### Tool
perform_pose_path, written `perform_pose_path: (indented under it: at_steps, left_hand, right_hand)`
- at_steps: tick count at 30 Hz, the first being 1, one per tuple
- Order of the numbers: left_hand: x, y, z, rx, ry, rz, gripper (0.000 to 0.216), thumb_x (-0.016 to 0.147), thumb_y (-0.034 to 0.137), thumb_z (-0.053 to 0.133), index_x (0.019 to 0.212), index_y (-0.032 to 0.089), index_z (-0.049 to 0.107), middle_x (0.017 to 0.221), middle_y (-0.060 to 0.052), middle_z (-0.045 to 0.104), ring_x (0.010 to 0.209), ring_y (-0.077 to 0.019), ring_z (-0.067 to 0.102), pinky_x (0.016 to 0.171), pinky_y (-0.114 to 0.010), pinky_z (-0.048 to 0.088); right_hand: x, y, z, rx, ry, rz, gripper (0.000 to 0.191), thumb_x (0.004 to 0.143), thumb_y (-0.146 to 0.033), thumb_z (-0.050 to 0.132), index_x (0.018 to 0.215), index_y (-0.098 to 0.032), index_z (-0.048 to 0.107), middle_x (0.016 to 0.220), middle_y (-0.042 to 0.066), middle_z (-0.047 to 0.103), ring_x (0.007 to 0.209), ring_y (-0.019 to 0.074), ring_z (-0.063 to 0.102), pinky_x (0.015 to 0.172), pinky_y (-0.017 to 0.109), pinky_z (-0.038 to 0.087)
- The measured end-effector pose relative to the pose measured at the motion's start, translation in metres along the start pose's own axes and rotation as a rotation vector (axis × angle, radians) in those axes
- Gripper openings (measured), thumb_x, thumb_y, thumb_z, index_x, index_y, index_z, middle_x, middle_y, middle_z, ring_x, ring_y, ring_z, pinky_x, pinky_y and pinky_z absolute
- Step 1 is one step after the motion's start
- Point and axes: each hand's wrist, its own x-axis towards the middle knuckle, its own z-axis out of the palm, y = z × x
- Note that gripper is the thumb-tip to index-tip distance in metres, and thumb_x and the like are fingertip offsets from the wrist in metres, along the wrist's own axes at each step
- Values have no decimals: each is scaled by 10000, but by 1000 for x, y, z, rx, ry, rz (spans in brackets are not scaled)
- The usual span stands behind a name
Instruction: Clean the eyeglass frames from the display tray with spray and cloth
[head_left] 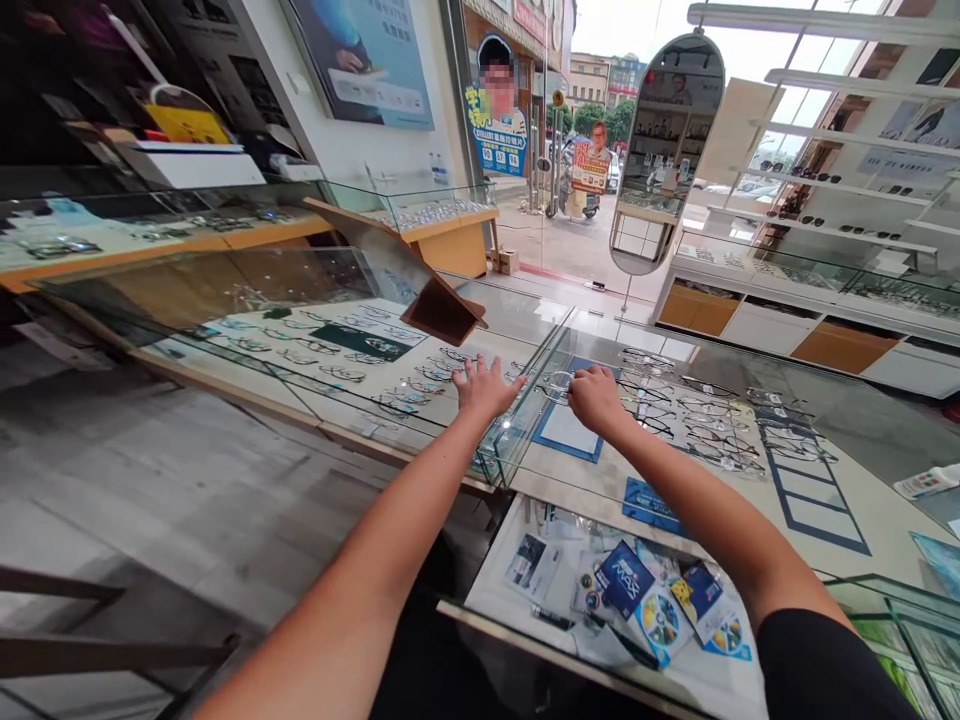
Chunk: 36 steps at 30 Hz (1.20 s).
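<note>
Readable: "STELLERY" on the cutout sign (pixel 498 130) at the shopfront, Chinese characters after it. Number boxes below: "67" and "94" clear; first one ends in 0, leading digit uncertain. Big yellow Chinese characters on its left side, only partly legible. "MAX" on the dark blue packet (pixel 626 578) in the drawer (pixel 495 582). Print present but too small or blurred: wall poster (pixel 367 60), red poster (pixel 589 165), blue card (pixel 651 503), white bottle (pixel 928 482).

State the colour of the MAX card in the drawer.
The MAX card is dark blue, clearest in the head view.
</note>
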Motion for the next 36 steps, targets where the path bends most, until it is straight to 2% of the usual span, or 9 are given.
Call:
perform_pose_path:
  at_steps: [8, 13, 19, 22, 25, 29, 32, 34, 36]
  left_hand:
    - [-2, 1, -4, -1, -36, 0, 890, 975, 704, 281, 1659, 136, 318, 1746, -206, 202, 1618, -427, 156, 1262, -637, 188]
    - [-1, 2, -4, -13, -32, -5, 879, 977, 696, 286, 1651, 134, 335, 1739, -207, 226, 1616, -425, 166, 1268, -633, 172]
    - [0, 2, -2, -17, -10, 0, 858, 983, 679, 298, 1643, 134, 351, 1737, -211, 231, 1612, -425, 179, 1268, -628, 174]
    - [0, 2, -2, -10, -3, 0, 855, 983, 676, 301, 1640, 132, 357, 1732, -217, 243, 1609, -428, 188, 1262, -634, 182]
    - [-1, 2, -1, -7, 5, 4, 864, 978, 684, 312, 1638, 128, 360, 1725, -224, 260, 1606, -429, 198, 1261, -634, 188]
    - [-2, 2, -1, -13, 14, 4, 860, 983, 683, 300, 1642, 133, 356, 1728, -221, 255, 1607, -423, 197, 1264, -630, 187]
    - [-2, 1, -3, -15, 6, 1, 859, 981, 685, 304, 1642, 139, 358, 1728, -216, 261, 1604, -427, 202, 1263, -633, 189]
    - [-3, 1, -5, -13, -3, 0, 862, 982, 685, 298, 1647, 139, 347, 1733, -211, 249, 1607, -426, 192, 1264, -631, 185]
    - [-4, 1, -8, -13, -19, -2, 865, 983, 685, 291, 1653, 140, 333, 1739, -206, 234, 1612, -421, 176, 1267, -628, 184]
  right_hand:
    - [9, 6, 21, -6, 45, 59, 346, 1005, -192, 462, 1089, -89, 781, 1158, 189, 737, 1137, 319, 566, 1037, 435, 353]
    - [4, 3, 24, -18, 77, 90, 339, 1001, -227, 482, 1160, -107, 756, 1232, 186, 709, 1180, 319, 549, 1037, 428, 365]
    - [0, 1, 17, 41, 92, 137, 294, 985, -241, 522, 1105, -117, 760, 1259, 176, 702, 1203, 333, 551, 1056, 443, 370]
    - [-14, -13, 5, 109, 170, 120, 248, 978, -270, 556, 1104, -146, 731, 1304, 155, 684, 1219, 323, 545, 1053, 433, 377]
    - [-44, -45, -3, 199, 246, -40, 197, 976, -302, 570, 1081, -183, 687, 1181, 120, 710, 1121, 284, 587, 947, 381, 417]
    - [-94, -95, 16, 292, 100, -349, 127, 979, -224, 534, 997, -209, 659, 941, 55, 733, 871, 198, 634, 732, 300, 406]
    - [-118, -110, 47, 327, -64, -437, 75, 931, -265, 620, 956, -209, 663, 922, 51, 753, 823, 192, 652, 656, 295, 385]
    - [-119, -104, 66, 329, -179, -379, 59, 904, -258, 655, 926, -207, 673, 939, 48, 766, 850, 181, 671, 665, 277, 391]
    - [-109, -87, 80, 324, -256, -232, 58, 890, -267, 675, 907, -213, 688, 960, 35, 774, 890, 170, 685, 687, 254, 402]
